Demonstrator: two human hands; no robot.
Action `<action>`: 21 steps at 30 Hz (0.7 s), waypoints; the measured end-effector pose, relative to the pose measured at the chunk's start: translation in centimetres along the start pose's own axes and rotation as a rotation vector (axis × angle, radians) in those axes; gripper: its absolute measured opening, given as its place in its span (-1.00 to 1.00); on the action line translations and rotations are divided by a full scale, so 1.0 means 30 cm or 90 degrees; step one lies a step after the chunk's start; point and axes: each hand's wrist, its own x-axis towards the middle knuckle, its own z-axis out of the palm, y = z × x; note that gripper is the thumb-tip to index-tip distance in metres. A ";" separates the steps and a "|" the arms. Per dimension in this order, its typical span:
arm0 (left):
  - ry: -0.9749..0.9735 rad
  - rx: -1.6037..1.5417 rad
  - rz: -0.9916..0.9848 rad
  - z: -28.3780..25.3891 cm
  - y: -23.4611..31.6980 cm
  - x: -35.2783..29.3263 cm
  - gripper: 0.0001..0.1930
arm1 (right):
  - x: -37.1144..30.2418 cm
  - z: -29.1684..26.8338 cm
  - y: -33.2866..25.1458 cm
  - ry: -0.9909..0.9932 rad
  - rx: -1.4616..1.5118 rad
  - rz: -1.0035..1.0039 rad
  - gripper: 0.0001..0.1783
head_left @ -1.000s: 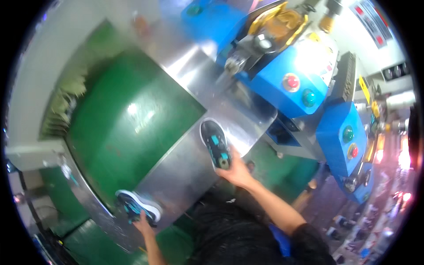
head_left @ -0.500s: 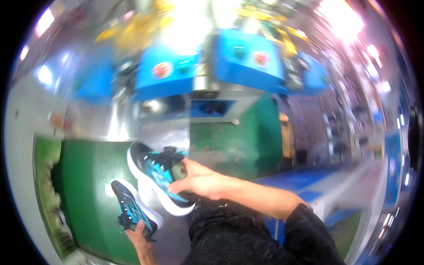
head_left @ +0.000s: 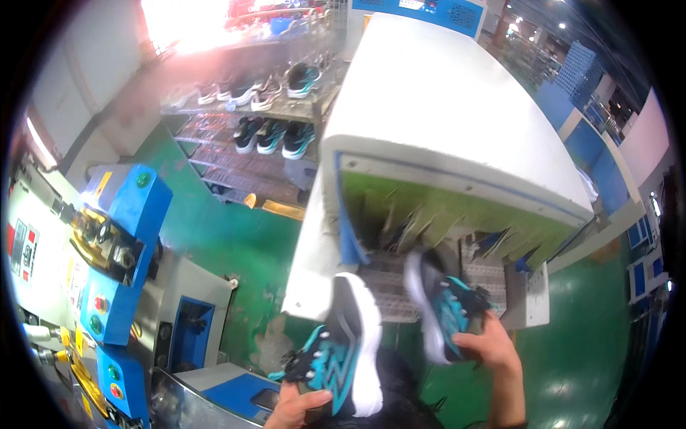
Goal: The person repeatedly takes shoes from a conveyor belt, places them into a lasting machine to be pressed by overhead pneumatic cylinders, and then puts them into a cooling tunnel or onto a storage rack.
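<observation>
Sneakers [head_left: 349, 350], 2 held, point toe-forward, their long axes converging slightly.

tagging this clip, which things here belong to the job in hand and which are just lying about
In the work:
black-and-teal shoe, in left hand
second shoe, in right hand
probably white machine, its opening by the second shoe

Seemingly just about:
rack and its shoes
blue control boxes

the held shoes [head_left: 350, 336] have cloth-like uppers [head_left: 332, 365] and smooth matt soles [head_left: 369, 350]; the machine housing [head_left: 457, 93] looks smooth, the green curtain [head_left: 446, 209] frayed, the floor [head_left: 572, 357] glossy.
</observation>
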 end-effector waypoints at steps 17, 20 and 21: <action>-0.239 0.648 0.493 -0.040 -0.316 0.296 -0.52 | 0.075 0.444 0.221 0.212 -0.004 -0.427 -0.69; -0.091 0.680 0.501 -0.257 -0.387 0.171 -0.66 | -0.036 0.761 0.137 -0.259 0.101 -0.695 -0.66; 0.001 0.453 0.420 -0.323 -0.390 0.117 -0.68 | -0.073 0.836 0.098 -0.411 0.095 -0.768 -0.68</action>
